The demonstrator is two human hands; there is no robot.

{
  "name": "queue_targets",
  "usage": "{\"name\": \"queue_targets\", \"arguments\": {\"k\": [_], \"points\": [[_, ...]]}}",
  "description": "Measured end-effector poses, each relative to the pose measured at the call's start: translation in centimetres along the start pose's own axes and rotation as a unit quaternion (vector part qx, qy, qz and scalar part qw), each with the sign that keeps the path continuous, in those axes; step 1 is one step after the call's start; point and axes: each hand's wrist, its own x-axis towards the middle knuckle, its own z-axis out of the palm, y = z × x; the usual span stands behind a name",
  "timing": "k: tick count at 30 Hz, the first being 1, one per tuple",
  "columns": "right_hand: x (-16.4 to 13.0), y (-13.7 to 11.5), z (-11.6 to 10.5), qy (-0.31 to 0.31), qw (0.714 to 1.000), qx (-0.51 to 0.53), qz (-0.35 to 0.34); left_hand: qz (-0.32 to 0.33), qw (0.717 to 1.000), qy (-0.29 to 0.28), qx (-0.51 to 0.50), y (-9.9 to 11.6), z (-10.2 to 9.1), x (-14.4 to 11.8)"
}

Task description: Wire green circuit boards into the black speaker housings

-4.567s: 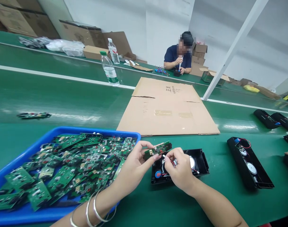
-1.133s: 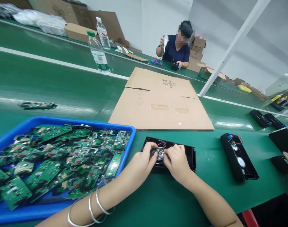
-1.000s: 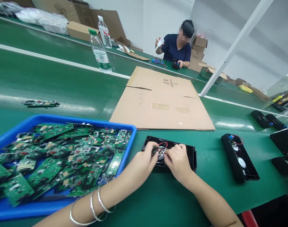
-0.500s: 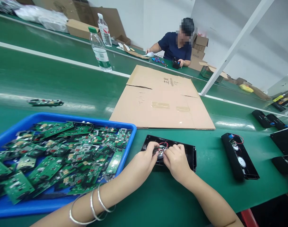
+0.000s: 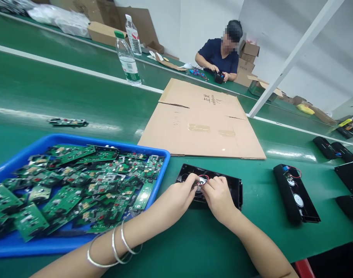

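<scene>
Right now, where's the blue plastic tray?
In the head view, the blue plastic tray sits at lower left, left of the open black plastic case under the left hand and right hand.

On the table [image 5: 217, 247], a tray [image 5: 63, 245] sits at the left with a heap of circuit boards [image 5: 95, 185] in it. One more board [image 5: 67, 122] lies behind the tray. To the right of the tray is a case [image 5: 234, 189], with the left hand [image 5: 182, 195] and the right hand [image 5: 219, 197] side by side over it. A cardboard sheet [image 5: 205, 116] lies just behind the case. A second case [image 5: 285, 199] is well off to the right. A near bottle [image 5: 128, 61] stands behind the tray, left of the cardboard sheet, with a far bottle [image 5: 133, 34] behind it. Another person [image 5: 218, 56] is at the back, past the cardboard sheet.
</scene>
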Motion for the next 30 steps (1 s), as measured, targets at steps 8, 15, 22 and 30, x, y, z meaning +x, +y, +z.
{"name": "queue_targets", "arguments": {"k": [8,15,22,30], "points": [[0.0,0.9,0.0,-0.017,0.994,0.094,0.054,0.027,0.999,-0.006,-0.041,0.1,-0.9,0.1],[0.1,0.8,0.1,-0.031,0.992,0.101,0.065,0.030,0.997,-0.003,-0.068,0.0,-0.8,0.2],[0.4,1.7,-4.2,-0.051,0.984,0.116,0.124,-0.044,0.996,0.010,-0.082,-0.1,-0.4,0.1],[0.2,2.6,-4.8,-0.125,0.959,0.162,0.194,-0.070,0.995,0.025,-0.073,-0.3,-0.1,0.2]]}}
